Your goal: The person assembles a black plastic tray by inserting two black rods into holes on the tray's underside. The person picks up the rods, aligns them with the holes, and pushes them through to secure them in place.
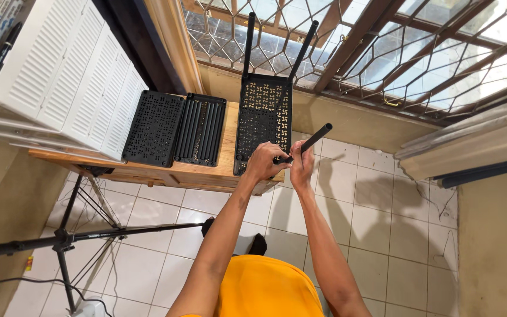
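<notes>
**Both hands on a black tube at the counter's edge**

Orange shirt (268, 290) down at the bottom, two bare arms reaching up. The left hand (262, 161) is closed on the near corner of a black perforated panel (261, 120) lying on the wooden counter (206, 173). The right hand (301, 165) grips a black tube (312, 140), angled up and right. Two more tubes stand at the panel's far end. To the left, two black panels lie side by side, beside white slatted panels (71, 76).

A home room used as a small work corner: tiled floor (377, 235) at lower right, grilled window (382, 47) across the top, wooden table (195, 173) at centre left.
</notes>
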